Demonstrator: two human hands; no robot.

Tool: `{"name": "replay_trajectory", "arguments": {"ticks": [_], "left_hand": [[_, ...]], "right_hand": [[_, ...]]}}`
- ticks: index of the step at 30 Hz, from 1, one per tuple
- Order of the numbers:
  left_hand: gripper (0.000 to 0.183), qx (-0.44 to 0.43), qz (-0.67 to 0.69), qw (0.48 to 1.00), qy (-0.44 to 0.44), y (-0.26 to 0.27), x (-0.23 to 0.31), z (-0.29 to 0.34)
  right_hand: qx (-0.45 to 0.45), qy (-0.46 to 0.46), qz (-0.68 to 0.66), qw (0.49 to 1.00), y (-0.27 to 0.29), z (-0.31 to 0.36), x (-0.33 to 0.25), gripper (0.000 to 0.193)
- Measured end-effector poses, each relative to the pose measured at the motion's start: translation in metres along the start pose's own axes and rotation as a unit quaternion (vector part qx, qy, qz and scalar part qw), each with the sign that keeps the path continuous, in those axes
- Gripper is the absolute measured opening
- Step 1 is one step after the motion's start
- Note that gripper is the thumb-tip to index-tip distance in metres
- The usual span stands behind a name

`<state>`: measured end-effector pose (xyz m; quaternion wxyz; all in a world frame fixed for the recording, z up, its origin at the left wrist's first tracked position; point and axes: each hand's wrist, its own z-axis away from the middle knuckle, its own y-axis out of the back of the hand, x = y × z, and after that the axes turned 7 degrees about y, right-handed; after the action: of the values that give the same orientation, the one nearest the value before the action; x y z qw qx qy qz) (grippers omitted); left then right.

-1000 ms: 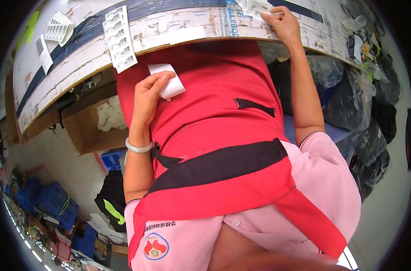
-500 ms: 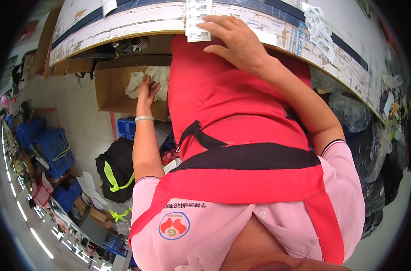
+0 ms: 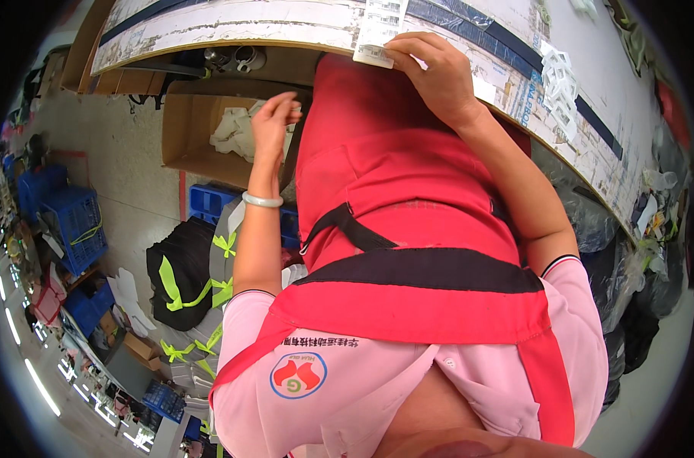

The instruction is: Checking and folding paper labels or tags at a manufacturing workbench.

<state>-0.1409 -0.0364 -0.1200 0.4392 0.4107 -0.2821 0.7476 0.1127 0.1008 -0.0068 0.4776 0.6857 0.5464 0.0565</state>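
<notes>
My right hand (image 3: pixel 441 75) is over the table's near edge. Its thumb and fingertips pinch the lower right corner of a white strip of printed labels (image 3: pixel 379 34), which lies flat on the tabletop and reaches past the edge. My left hand (image 3: pixel 273 124) is in the air over an open cardboard box (image 3: pixel 180 141) to the left of my apron. Its fingers are loosely bent and a little apart, slightly blurred, with nothing seen in them. Crumpled whitish paper pieces (image 3: pixel 234 133) lie inside the box, partly behind my left wrist.
The worn white tabletop (image 3: pixel 286 29) carries dark tape bands and, at right, a tangle of white label backing (image 3: pixel 559 88). Beneath its right end are clear and black plastic bags (image 3: pixel 625 275). Blue crates (image 3: pixel 74 225) and a black bundle with a lime tie (image 3: pixel 180 271) stand at left.
My left hand has lifted out of the box and come toward my body, its fingers curling. My right hand has closed on the label strip's corner. The view has shifted slightly.
</notes>
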Motion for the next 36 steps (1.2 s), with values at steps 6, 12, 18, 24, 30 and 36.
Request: {"name": "replay_trajectory", "arguments": {"ticks": [6,12,18,24,30,36], "left_hand": [[0.042,-0.307,0.138,0.937,0.089,-0.087,0.091,0.06],[0.027,-0.21,0.119,0.969,0.048,-0.113,0.084,0.072],[0.026,-0.207,0.058,0.977,-0.006,-0.127,0.086,0.082],[0.025,-0.23,-0.009,0.972,-0.058,-0.125,0.102,0.083],[0.02,-0.291,-0.057,0.954,-0.038,-0.145,0.099,0.093],[0.017,-0.255,-0.024,0.967,-0.007,-0.157,0.101,0.084]], "right_hand": [[0.002,0.132,-0.08,0.988,0.017,0.017,-0.039,0.008],[-0.051,-0.192,-0.257,0.946,0.047,0.042,-0.057,0.018],[-0.251,-0.285,-0.378,0.844,0.038,0.071,-0.053,0.013],[-0.092,-0.241,-0.365,0.895,0.058,0.048,-0.036,0.017],[-0.056,-0.27,-0.478,0.834,0.078,0.031,-0.027,0.017],[-0.09,-0.304,-0.478,0.819,0.091,0.04,-0.015,0.017]]}}
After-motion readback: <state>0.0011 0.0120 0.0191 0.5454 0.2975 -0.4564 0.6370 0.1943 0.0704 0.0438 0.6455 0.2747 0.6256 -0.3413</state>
